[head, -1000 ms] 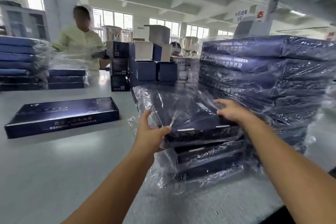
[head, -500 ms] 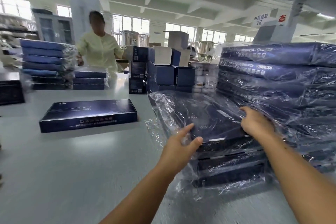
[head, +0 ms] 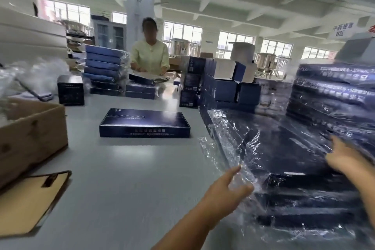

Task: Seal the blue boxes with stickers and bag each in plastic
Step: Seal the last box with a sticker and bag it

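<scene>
A worker's right hand [head: 343, 160] lies flat, fingers straight, on the bagged box [head: 284, 148] topping a low stack [head: 300, 209] at the near right of the desk [head: 132, 178]. The left hand [head: 227, 186] is open and holds nothing, its fingers loosely spread at the loose plastic along the stack's left side; whether they touch the film cannot be told through the blur.

With the top box already wrapped, this looks like the close of one bagging round. The next piece is probably the bare blue box [head: 145, 123], lying flat and unwrapped mid-desk, well apart from both hands. It would need a forward-left reach, then a sticker and a bag; neither supply can be picked out.

Open desk runs between the low stack and the bare box. A cardboard carton [head: 30, 134] and a brown board [head: 30, 199] crowd the left. A tall stack [head: 332, 91] of wrapped boxes walls off the far right. Across the desk a second worker [head: 150, 57] handles another box.
</scene>
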